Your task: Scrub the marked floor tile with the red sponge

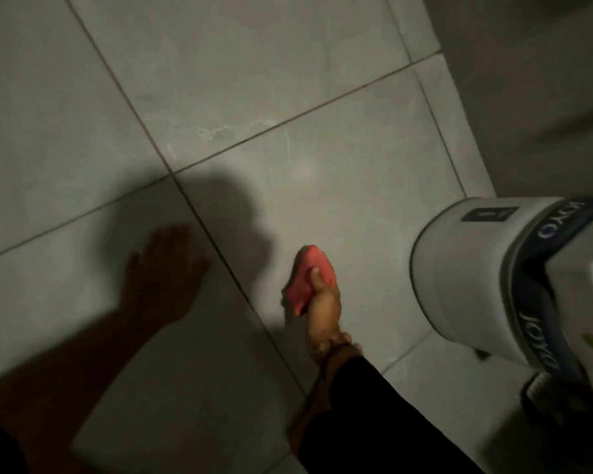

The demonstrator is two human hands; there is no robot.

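My right hand (324, 302) is shut on a red sponge (310, 268), squeezing it against a grey floor tile (339, 186) near the tile's lower left grout line. The sponge sticks out ahead of my fingers and thumb. My left hand (166, 268) lies flat on the neighbouring tile to the left, fingers spread, in deep shadow. White scuff marks (220, 131) streak the tile beyond the far grout line. I cannot tell which tile carries the mark.
A grey cylindrical container (486, 275) with a dark printed band stands at the right, close to my right hand. A wall (528, 80) with a tiled skirting runs along the upper right. Grout lines cross the floor diagonally.
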